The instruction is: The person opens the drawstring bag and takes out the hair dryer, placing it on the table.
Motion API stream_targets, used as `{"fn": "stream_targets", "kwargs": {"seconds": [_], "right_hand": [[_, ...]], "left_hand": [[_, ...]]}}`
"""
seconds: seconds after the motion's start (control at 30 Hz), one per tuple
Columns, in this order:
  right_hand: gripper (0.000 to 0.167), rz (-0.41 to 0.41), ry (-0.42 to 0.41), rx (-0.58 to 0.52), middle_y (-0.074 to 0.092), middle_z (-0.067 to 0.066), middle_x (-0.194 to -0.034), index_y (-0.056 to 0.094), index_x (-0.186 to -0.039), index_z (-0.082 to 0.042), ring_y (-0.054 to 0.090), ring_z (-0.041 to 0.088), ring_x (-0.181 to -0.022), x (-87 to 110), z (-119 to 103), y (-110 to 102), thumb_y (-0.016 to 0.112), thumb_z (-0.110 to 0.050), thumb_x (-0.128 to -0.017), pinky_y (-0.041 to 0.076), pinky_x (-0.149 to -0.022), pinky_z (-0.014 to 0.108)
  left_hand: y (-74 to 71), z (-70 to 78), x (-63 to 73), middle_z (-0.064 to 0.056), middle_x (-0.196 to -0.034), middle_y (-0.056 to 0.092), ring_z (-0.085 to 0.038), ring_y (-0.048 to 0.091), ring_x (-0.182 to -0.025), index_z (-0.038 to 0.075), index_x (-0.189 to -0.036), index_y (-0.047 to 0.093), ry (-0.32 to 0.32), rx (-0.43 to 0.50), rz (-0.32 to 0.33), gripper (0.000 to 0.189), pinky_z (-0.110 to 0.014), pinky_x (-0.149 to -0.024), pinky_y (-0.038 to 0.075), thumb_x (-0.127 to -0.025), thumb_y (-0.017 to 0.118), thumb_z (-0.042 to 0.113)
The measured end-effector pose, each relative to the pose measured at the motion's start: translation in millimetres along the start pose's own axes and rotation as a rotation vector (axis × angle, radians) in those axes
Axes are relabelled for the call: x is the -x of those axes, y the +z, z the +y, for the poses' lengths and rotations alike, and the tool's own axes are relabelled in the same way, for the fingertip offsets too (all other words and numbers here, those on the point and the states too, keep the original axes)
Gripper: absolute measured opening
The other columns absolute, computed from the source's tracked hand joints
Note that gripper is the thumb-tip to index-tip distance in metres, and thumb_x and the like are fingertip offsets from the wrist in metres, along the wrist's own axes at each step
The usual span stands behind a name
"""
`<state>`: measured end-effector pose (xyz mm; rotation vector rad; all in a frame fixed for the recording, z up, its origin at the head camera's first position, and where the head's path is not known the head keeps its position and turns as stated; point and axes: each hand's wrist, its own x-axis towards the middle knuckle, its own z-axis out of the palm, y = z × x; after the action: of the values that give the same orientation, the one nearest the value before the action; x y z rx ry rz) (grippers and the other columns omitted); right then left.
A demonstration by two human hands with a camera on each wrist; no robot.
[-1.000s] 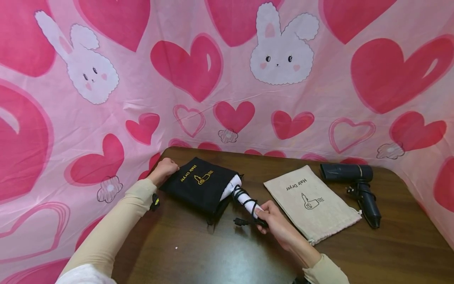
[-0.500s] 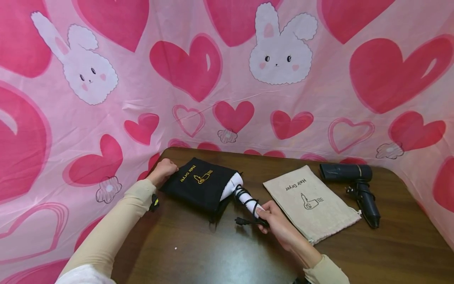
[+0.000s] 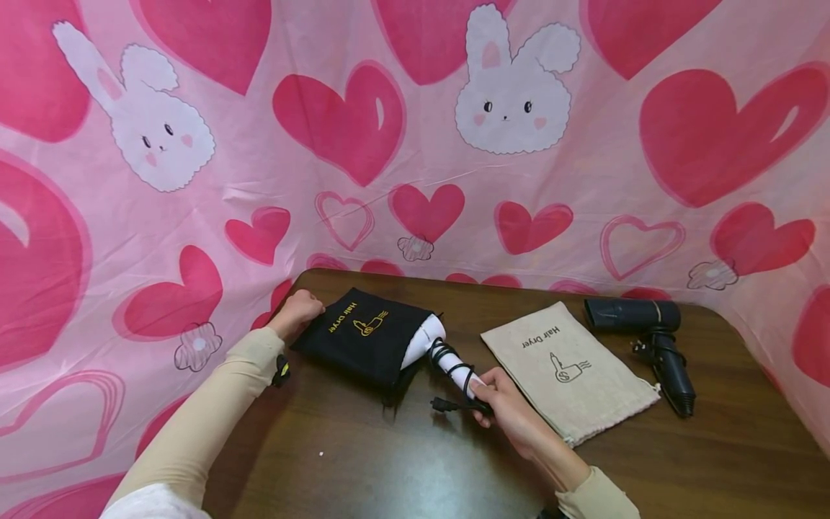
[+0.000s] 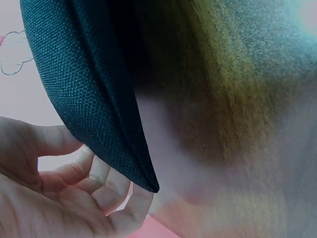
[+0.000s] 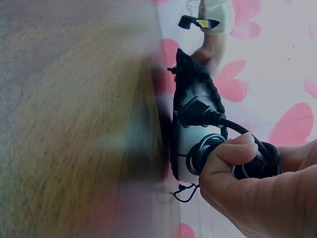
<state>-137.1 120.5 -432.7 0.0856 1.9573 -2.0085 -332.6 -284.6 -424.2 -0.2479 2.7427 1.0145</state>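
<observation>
A black drawstring bag (image 3: 372, 335) printed "Hair Dryer" in yellow lies on the table, its mouth toward the right. My left hand (image 3: 298, 313) pinches the bag's closed end at the left, with thumb and fingers on either side of the fabric (image 4: 84, 84). Out of the mouth sticks a white hair dryer (image 3: 424, 340), most of its head hidden inside the bag. My right hand (image 3: 506, 411) grips the end of its handle, around which a black cord (image 3: 444, 353) is wound. The cord's plug (image 5: 198, 113) hangs loose beside the handle.
A beige drawstring bag (image 3: 564, 371) with the same print lies flat to the right of my right hand. Beyond it rests a black hair dryer (image 3: 635, 315) with its cord wrapped. Pink heart-patterned cloth (image 3: 415, 144) surrounds the wooden table (image 3: 363, 468).
The white hair dryer has slid slightly rightward in my right hand, and more of its head shows at the bag's mouth. My left hand keeps its hold on the bag.
</observation>
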Motion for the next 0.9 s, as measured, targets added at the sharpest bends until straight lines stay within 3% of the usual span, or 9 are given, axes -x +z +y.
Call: {"fn": "stream_targets", "kwargs": {"seconds": [0.13,0.4,0.73,0.9], "right_hand": [[0.018,0.0,-0.002,-0.005,0.052,0.01,-0.082,0.037,-0.114,0.001,0.048,0.018,-0.064,0.6,0.6,-0.5,0.049,-0.012,-0.11,0.042,-0.057,0.025],[0.017,0.004,-0.005,-0.014,0.053,0.009,-0.079,0.038,-0.113,0.002,0.048,0.018,-0.063,0.5,1.2,-0.2,0.049,-0.011,-0.11,0.042,-0.057,0.025],[0.015,0.033,-0.011,-0.036,0.053,0.008,-0.075,0.039,-0.11,0.002,0.047,0.015,-0.062,0.3,0.6,-0.6,0.049,-0.009,-0.109,0.041,-0.056,0.024],[0.015,0.043,-0.016,-0.038,0.053,0.008,-0.074,0.039,-0.11,0.002,0.047,0.014,-0.061,1.4,0.9,-1.7,0.05,-0.009,-0.109,0.041,-0.057,0.024]], "left_hand": [[0.2,0.7,1.0,-0.001,-0.059,0.039,-0.02,0.046,-0.056,0.011,-0.063,0.044,-0.007,-0.009,-0.002,0.035,-0.032,-0.057,0.042,-0.096,0.054,0.009],[-0.8,2.6,4.9,-0.004,-0.067,0.048,-0.029,0.058,-0.076,0.007,-0.071,0.053,-0.013,-0.016,0.001,0.027,-0.037,-0.069,0.053,-0.097,0.055,0.01],[-1.0,-2.3,-0.2,0.001,-0.056,0.037,-0.021,0.048,-0.056,0.012,-0.06,0.044,-0.018,0.004,-0.005,0.035,-0.031,-0.054,0.043,-0.094,0.053,0.008],[-2.2,-4.7,-1.3,-0.001,-0.057,0.04,-0.023,0.052,-0.059,0.011,-0.062,0.046,-0.016,-0.002,-0.001,0.034,-0.033,-0.056,0.046,-0.094,0.054,0.009]]}}
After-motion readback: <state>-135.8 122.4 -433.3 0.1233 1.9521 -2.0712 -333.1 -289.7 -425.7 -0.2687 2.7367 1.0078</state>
